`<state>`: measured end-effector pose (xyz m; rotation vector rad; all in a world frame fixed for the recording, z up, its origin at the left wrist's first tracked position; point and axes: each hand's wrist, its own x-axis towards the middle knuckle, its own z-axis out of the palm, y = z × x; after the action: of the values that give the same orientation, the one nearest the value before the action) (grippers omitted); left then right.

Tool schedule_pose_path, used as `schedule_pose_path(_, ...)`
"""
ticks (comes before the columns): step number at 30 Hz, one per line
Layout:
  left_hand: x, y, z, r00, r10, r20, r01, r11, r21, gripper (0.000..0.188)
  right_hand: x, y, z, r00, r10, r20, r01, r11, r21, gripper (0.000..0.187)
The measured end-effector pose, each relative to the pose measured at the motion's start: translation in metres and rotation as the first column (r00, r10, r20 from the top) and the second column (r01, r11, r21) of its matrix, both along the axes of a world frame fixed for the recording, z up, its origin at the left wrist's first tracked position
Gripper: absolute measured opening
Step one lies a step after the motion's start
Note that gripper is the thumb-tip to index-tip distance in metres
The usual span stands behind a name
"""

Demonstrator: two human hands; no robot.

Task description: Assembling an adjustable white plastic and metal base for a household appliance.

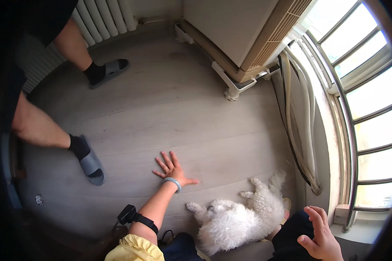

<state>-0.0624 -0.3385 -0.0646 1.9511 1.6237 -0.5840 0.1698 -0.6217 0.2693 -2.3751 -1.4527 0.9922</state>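
My left hand (172, 168) is stretched forward over the grey wood-look floor, palm down with fingers spread. It holds nothing; whether it rests on the floor I cannot tell. A pale bracelet (173, 184) circles that wrist, and a black strap with a small box (128, 214) sits on the forearm, below a yellow sleeve. My right hand (320, 237) is raised at the lower right beside my dark-clothed leg, fingers extended, thumb apart, nothing in it. Between my hands a fluffy white dog (235, 224) lies on the floor, touched by neither hand.
At the left another person's legs show, wearing black socks and grey slides (91, 165). A beige appliance (231, 30) stands on a white wheeled base (233, 80). Thick hoses (300, 117) hang along the right wall under a barred window (370, 126). A white radiator (102, 19) stands behind.
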Motion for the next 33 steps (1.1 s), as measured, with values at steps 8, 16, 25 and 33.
schedule_pose_path(8, 0.000, 0.000, -0.002, 1.000, -0.007, -0.004, 0.007, 1.000, -0.007, 0.158, 0.001, -0.001, -0.002, 1.000, 0.001, 0.003, -0.001, 1.000, -0.015, 0.067)
schedule_pose_path(16, 0.002, 0.001, 0.000, 1.000, -0.003, -0.003, 0.003, 1.000, 0.002, 0.158, 0.004, -0.003, 0.004, 0.998, 0.038, 0.055, -0.038, 0.999, 0.006, 0.071)
schedule_pose_path(25, -0.024, -0.035, 0.046, 0.978, -0.155, 0.142, 0.159, 0.987, -0.013, 0.129, 0.036, -0.002, 0.011, 0.995, 0.056, -0.087, -0.053, 0.998, 0.042, 0.069)
schedule_pose_path(33, -0.056, -0.126, 0.250, 0.915, -0.323, 0.243, 0.403, 0.684, -0.608, 0.062, 0.052, 0.008, -0.010, 0.955, 0.294, -0.049, -0.297, 0.930, -0.215, 0.063)
